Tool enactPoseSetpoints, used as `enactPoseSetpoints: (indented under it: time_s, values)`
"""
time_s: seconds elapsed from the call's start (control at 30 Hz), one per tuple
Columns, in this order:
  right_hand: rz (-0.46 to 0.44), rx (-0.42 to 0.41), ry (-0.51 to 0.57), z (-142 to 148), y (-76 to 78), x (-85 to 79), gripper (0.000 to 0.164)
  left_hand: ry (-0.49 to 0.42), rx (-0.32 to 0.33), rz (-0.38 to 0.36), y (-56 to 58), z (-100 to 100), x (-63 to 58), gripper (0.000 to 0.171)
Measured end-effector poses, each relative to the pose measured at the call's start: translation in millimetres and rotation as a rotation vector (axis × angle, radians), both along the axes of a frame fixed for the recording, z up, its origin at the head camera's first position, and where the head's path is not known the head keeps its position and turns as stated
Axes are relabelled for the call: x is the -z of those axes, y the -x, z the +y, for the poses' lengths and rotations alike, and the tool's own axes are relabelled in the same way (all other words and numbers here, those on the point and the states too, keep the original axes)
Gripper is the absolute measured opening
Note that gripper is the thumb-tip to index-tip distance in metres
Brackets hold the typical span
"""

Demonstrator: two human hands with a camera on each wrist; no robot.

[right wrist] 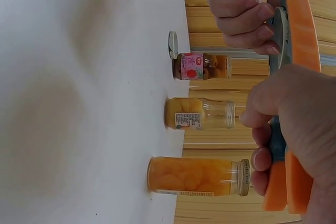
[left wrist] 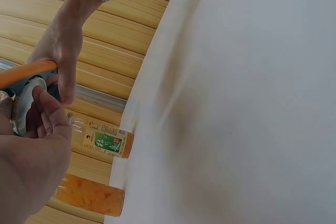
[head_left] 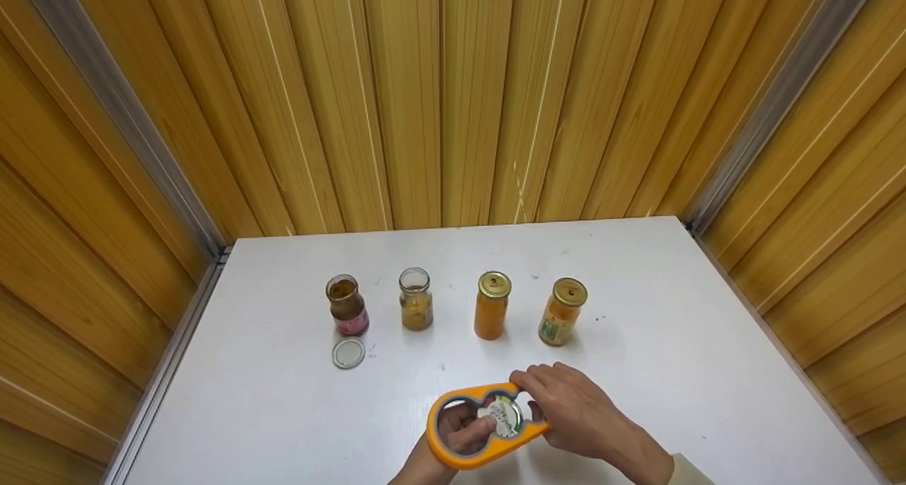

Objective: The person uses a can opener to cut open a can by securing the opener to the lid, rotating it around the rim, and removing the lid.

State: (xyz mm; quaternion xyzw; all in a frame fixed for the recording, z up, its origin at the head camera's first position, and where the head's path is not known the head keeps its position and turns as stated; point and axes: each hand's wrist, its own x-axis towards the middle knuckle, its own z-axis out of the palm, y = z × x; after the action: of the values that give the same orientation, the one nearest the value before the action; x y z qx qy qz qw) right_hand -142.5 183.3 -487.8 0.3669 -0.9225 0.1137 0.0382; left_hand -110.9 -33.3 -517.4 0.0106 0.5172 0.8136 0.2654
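Observation:
My right hand grips one end of an orange and grey multi-ring jar opener, held over the front of the table. A metal jar lid with printing on top sits at one of the opener's rings. From beneath, my left hand pinches this lid, its thumb on the printed face. In the left wrist view the fingers curl at the lid's edge, next to the opener. Part of the left hand is hidden behind the opener in the head view.
Beyond the hands stand two lidless jars, one brown with a pink label and one with yellow fruit. To their right are two gold-lidded jars of orange fruit. Another lid lies by the brown jar. Wood-patterned walls enclose the table.

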Motion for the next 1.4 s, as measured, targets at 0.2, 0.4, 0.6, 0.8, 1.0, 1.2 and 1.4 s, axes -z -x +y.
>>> enactPoseSetpoints:
  time_s: [0.2,0.4,0.6,0.8,1.0,1.2,1.4]
  values:
    - [0.01,0.007,0.014,0,1.6,0.8,0.054,0.048,0.032,-0.009,2.5,1,0.0,0.042]
    - [0.039,-0.003,0.033,3,1.6,2.9,0.063,0.076,0.042,-0.012,5.0,2,-2.7,0.04]
    - [0.018,-0.003,0.031,5,1.2,4.1,0.068,0.139,0.055,-0.016,8.4,2,-4.1,0.042]
    - [-0.055,0.013,0.019,5,0.4,3.5,0.07,0.137,0.048,-0.014,9.9,2,-4.4,0.039]
    - [-0.037,0.021,0.013,5,0.8,0.9,0.068,0.151,0.064,-0.014,11.1,-1,0.4,0.038]
    - [0.023,0.029,0.027,9,1.6,0.7,0.061,0.339,0.092,-0.077,9.6,-10,11.0,0.046]
    - [0.044,0.038,0.027,13,0.2,3.3,0.056,0.53,0.125,-0.029,22.8,-31,16.2,0.039]
